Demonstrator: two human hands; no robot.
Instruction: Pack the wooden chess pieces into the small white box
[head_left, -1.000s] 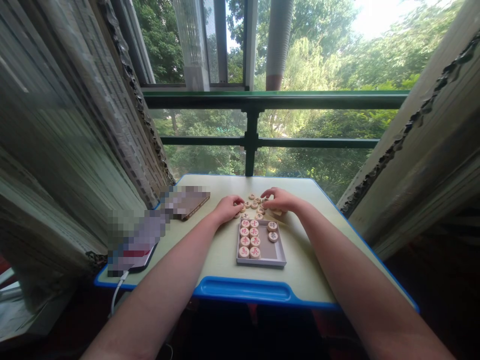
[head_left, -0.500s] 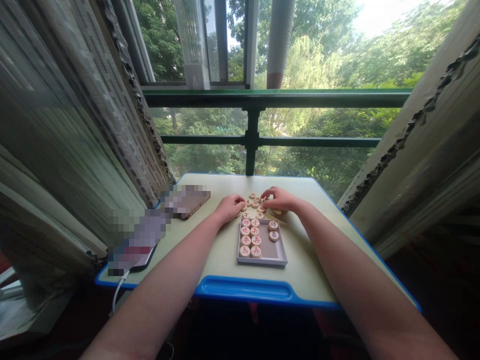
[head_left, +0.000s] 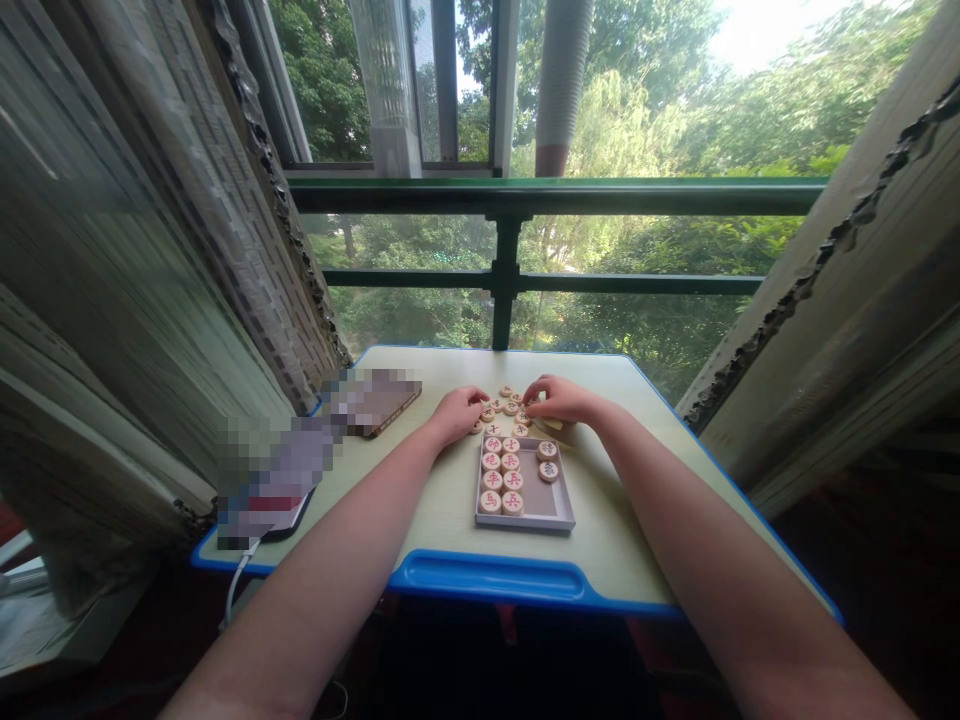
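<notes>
Loose Chinese chess pieces (head_left: pixel 511 408), round and pale wood, lie scattered on the table just beyond a shallow box (head_left: pixel 555 522). My left hand (head_left: pixel 459 414) rests at the left side of the scatter, fingers bent but apart, close to the nearest discs. From the right, my right hand (head_left: pixel 561 399) arches over other pieces; its thumb and fingers are apart, and whether a fingertip touches a disc is hard to see. Inside the box, red-marked pieces (head_left: pixel 511 462) fill two columns at the left. Two dark-marked pieces (head_left: pixel 547 461) sit at its upper right.
A phone (head_left: pixel 289 520) with a white cable (head_left: pixel 238 585) lies at the table's left edge, partly blurred out. Behind it is a brown box-like tray (head_left: pixel 394 395). The table (head_left: pixel 630 530) has a blue rim and a front groove; curtains (head_left: pixel 247 200) and a green railing (head_left: pixel 637 197) surround it.
My left fingers have lifted slightly off the pieces at the left, showing more of one disc. My right hand has shifted barely to the right. The boxed pieces stay as they were.
</notes>
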